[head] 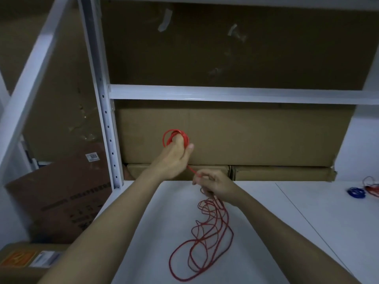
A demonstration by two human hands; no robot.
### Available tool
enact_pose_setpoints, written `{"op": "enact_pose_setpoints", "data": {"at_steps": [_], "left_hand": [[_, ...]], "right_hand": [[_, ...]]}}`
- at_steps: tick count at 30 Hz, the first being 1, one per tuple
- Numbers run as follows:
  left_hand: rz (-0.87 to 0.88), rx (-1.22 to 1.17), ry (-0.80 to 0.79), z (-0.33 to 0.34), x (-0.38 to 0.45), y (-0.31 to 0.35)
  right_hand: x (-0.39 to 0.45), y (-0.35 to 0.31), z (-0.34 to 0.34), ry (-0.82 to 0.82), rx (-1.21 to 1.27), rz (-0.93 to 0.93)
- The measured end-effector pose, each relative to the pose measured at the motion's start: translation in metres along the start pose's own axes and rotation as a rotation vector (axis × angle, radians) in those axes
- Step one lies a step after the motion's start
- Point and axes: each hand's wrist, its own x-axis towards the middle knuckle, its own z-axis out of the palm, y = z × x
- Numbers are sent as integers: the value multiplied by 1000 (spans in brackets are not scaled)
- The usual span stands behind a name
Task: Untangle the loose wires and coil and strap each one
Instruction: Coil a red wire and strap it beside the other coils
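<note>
Red wire [207, 232] takes up the middle of the white tabletop [307, 232], its loose part lying in a tangle of overlapping loops that runs from the near edge up toward the hands. From that heap the strands rise into the right hand [213, 186], whose fingers are curled round them, pinching the wire just above the tabletop. A short taut stretch of the wire slants up and to the left from there to the left hand [174, 158]. That hand is raised in front of the boxes with its fingers closed on a small red coil [175, 137]; the rounds of the coil stand upright above the knuckles, and the thumb sticks out to the right.

Far off at the right edge of the tabletop lie a small blue wire coil [356, 192] and, just beside it, another red wire bundle [372, 186], partly cut off by the frame.

Behind the hands, long cardboard boxes [246, 138] are stacked at the back of the tabletop under a white metal shelf beam [225, 94]; all are closed, so their contents cannot be seen. A larger cardboard sheet [225, 42] fills the space above the beam. Left of the perforated white upright [105, 119], a printed cardboard box [67, 193] leans tilted, with a small white label near its top.
</note>
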Motion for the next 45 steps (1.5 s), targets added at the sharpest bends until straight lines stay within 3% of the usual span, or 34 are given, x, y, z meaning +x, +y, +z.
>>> {"op": "enact_pose_setpoints", "data": {"at_steps": [6, 8, 10, 12, 15, 18, 22, 24, 27, 29, 32, 34, 37, 41, 45], "left_hand": [[157, 270, -277, 23, -12, -9], [131, 166, -320, 25, -12, -7], [38, -141, -323, 19, -12, -2], [-57, -506, -233, 8, -9, 6], [-140, -964, -30, -17, -1, 20], [-101, -1039, 118, -38, 9, 37], [-89, -1120, 197, -46, 21, 54], [-120, -1220, 206, -49, 26, 56], [-153, -1246, 211, -56, 29, 53], [-134, -1148, 173, -56, 26, 52], [-97, -1065, 145, -50, 24, 59], [-101, -1084, 172, -47, 25, 65], [-121, -1278, 179, -49, 22, 63], [-86, -1554, 158, -57, 14, 53], [-94, -1464, 262, -56, 14, 45]], "right_hand": [[14, -4, -29, 182, -179, -73], [20, -2, -36, 115, -377, -69], [25, 1, -43, 73, -597, -70], [28, 4, -53, 118, -656, -33], [25, 8, -65, 201, -434, 68], [23, 13, -68, 321, -359, 88], [28, 4, -63, 520, -715, 4], [33, -12, -61, 557, -534, -29], [35, -45, -65, 632, 130, -70], [37, -67, -76, 705, 361, -95], [46, -97, -87, 640, 594, -184], [56, -104, -86, 643, 375, -135], [65, -88, -83, 573, -287, 18], [59, -52, -63, 268, -510, 207], [39, -34, -26, 165, -740, 130]]}}
